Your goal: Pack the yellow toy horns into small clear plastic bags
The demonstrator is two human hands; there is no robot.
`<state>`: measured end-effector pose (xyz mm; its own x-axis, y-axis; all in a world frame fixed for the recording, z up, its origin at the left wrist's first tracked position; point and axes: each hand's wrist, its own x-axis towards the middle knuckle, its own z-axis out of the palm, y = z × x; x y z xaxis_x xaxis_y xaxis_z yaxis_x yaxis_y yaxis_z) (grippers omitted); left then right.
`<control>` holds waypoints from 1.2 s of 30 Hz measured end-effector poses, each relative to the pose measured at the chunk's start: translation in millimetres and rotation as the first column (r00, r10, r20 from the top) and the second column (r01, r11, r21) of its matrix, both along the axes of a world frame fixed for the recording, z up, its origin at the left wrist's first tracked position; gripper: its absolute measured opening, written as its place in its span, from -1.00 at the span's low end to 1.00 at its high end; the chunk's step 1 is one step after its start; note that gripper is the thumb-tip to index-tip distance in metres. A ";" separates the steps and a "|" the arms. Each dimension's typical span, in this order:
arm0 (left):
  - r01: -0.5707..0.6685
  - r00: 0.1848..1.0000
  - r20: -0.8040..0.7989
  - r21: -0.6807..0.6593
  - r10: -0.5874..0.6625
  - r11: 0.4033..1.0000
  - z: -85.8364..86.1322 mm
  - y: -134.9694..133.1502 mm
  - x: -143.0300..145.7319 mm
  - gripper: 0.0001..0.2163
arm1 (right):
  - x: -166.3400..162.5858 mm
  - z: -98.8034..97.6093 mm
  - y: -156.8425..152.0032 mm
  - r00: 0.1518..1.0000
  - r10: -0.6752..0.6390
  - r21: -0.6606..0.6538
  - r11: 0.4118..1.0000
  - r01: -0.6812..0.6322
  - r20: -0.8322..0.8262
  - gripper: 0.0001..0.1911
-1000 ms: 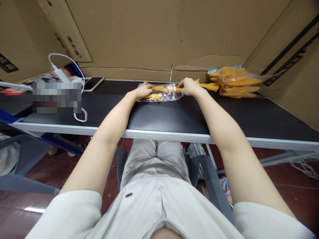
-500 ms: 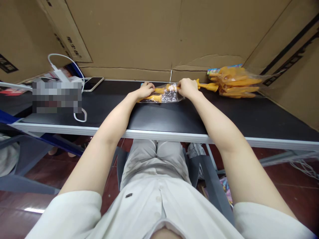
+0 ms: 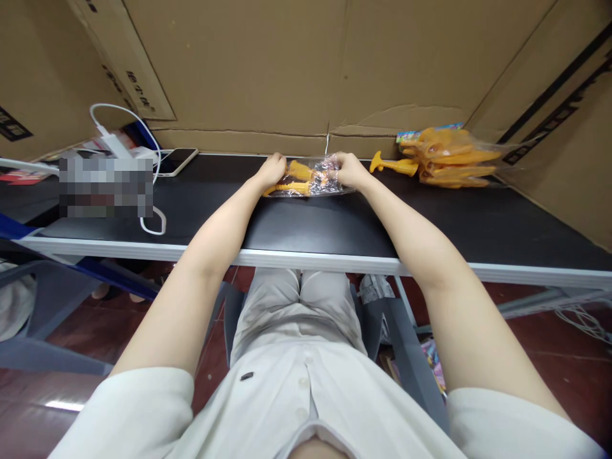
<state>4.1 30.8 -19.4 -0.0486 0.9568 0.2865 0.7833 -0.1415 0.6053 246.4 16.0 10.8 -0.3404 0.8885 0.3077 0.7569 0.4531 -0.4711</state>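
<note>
One camera on my head, looking forward and steeply down, my lap close below, bench [image 3: 306, 229] farther out, cardboard wall [image 3: 268, 70] behind.

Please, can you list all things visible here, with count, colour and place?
clear bag: one, transparent, with orange toy pieces inside, far table middle, between both hands
loose orange toy: one, right of the bag
bagged orange toys: one pile, far right
phone: one, dark screen, far left
white cable: one, left
table: one, black
cardboard: brown, behind
left hand: grip on the bag's left end
right hand: grip on the bag's right end
</note>
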 end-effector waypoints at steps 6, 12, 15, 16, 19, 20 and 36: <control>-0.016 0.999 0.046 0.003 0.016 1.000 1.1 -1.9 -0.7 -0.60 | -2.0 -9.9 3.8 0.997 -0.032 0.084 0.996 0.025 0.076 -0.69; -0.050 0.998 0.036 0.025 0.049 0.998 1.7 -1.8 -2.5 -0.61 | -5.9 -5.7 0.4 0.988 -0.136 -0.005 0.991 0.136 0.068 -0.66; -0.048 0.998 0.033 0.008 0.047 0.999 1.8 -0.4 -4.4 -0.60 | 0.7 -0.8 6.6 0.992 -0.128 -0.026 0.991 0.128 0.007 -0.70; -0.045 0.999 0.030 0.011 0.045 0.999 1.8 -0.1 -5.4 -0.59 | 5.7 0.7 10.1 0.988 -0.156 -0.007 0.988 0.156 0.000 -0.71; -0.016 0.999 -0.031 0.057 0.018 0.998 3.2 -0.9 -9.3 -0.59 | 29.5 3.3 21.7 0.949 -0.314 0.080 0.947 0.312 0.012 -0.70; 0.009 0.998 -0.066 0.077 -0.004 0.997 4.2 -2.0 -10.4 -0.59 | 39.7 3.3 24.8 0.925 -0.378 0.105 0.921 0.374 0.019 -0.68; 0.230 0.915 -0.345 0.016 -0.211 0.973 15.2 -18.5 -3.4 -0.58 | 83.4 1.5 34.4 0.807 -0.554 -0.047 0.818 0.574 0.205 -0.46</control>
